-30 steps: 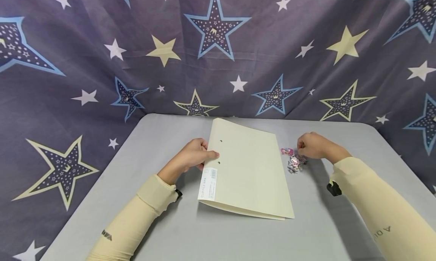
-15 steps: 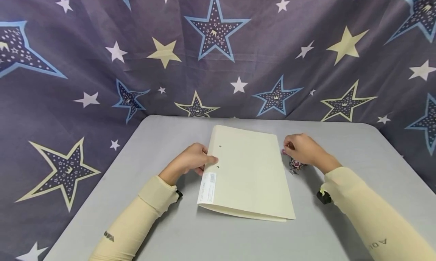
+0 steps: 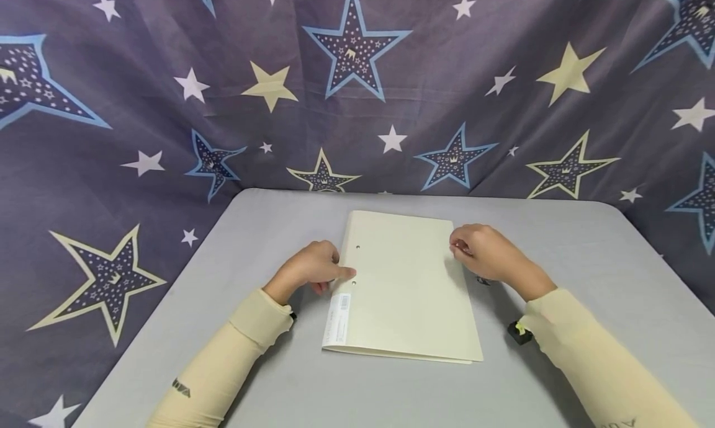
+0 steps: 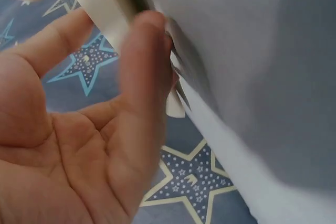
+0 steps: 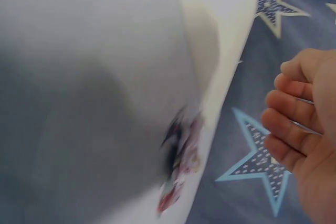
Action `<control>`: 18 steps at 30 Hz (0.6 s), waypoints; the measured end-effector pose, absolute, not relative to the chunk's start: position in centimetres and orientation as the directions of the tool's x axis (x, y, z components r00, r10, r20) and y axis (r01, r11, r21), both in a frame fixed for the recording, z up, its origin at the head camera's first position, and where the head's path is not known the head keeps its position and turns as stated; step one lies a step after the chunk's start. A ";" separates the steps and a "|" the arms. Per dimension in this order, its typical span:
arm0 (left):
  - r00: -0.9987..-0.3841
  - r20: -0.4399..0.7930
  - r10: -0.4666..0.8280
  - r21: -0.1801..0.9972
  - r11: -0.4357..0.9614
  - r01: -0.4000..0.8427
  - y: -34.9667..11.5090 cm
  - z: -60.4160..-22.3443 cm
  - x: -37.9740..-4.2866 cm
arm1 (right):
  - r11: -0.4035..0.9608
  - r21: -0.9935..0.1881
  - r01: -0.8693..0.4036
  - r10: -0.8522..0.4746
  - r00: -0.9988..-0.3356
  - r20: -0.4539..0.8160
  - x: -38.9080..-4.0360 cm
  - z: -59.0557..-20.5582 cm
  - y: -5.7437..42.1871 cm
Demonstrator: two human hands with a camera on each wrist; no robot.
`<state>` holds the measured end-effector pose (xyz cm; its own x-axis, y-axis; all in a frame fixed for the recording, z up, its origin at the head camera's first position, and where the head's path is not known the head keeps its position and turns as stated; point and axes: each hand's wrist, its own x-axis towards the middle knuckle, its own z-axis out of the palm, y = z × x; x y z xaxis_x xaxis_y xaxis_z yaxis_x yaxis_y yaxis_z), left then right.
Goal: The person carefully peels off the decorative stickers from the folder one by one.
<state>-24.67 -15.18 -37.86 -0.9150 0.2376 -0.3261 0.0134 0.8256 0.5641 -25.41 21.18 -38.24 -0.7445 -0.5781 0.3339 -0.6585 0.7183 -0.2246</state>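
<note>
A cream clip file folder (image 3: 408,285) lies on the table, its white label strip at the near left. My left hand (image 3: 313,268) grips its left spine edge, thumb on the cover beside the punched holes and fingers at the edge below. In the left wrist view, that hand (image 4: 105,114) is close up at the edge. Over the folder's upper right edge hovers my right hand (image 3: 486,251), fingers loosely curled. The right wrist view shows nothing held in that hand (image 5: 310,124). Shiny, colourful wrapper-like pieces (image 5: 181,161) lie by the folder's right side, mostly hidden by this hand in the head view.
The grey-covered table (image 3: 268,223) extends around the folder on all sides. A dark curtain (image 3: 424,74) printed with stars hangs behind it and along the left. Both forearms wear cream sleeves (image 3: 215,366), with a black wrist device (image 3: 519,333) below the right cuff.
My right hand has moved left from above the shiny pieces to the folder's right edge. The left hand and folder have shifted slightly toward me, and the folder lies flatter.
</note>
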 end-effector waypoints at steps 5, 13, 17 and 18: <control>-0.956 -0.153 0.249 0.401 0.900 0.171 -15.3 -38.0 -24.7 | 0.711 -0.184 -0.678 -0.599 -0.722 0.346 -24.7 -38.5 20.2; -0.790 0.193 0.582 0.183 0.770 0.612 -14.7 -38.2 -25.1 | 0.727 -0.184 -0.662 -0.621 -0.747 0.236 -23.5 -38.7 19.4; -0.696 0.190 0.692 0.100 0.692 0.715 -14.2 -38.5 -24.8 | 0.760 -0.168 -0.628 -0.609 -0.778 0.155 -23.0 -38.8 18.9; -0.683 0.184 0.707 0.071 0.684 0.726 -14.1 -38.5 -24.6 | 0.766 -0.166 -0.621 -0.604 -0.784 0.145 -22.8 -38.7 18.7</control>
<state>-24.61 -14.12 -38.49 -0.6830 0.7067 0.1845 0.7265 0.6835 0.0712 -22.76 18.72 -38.74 -0.7836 -0.6041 0.1449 -0.6212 0.7658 -0.1664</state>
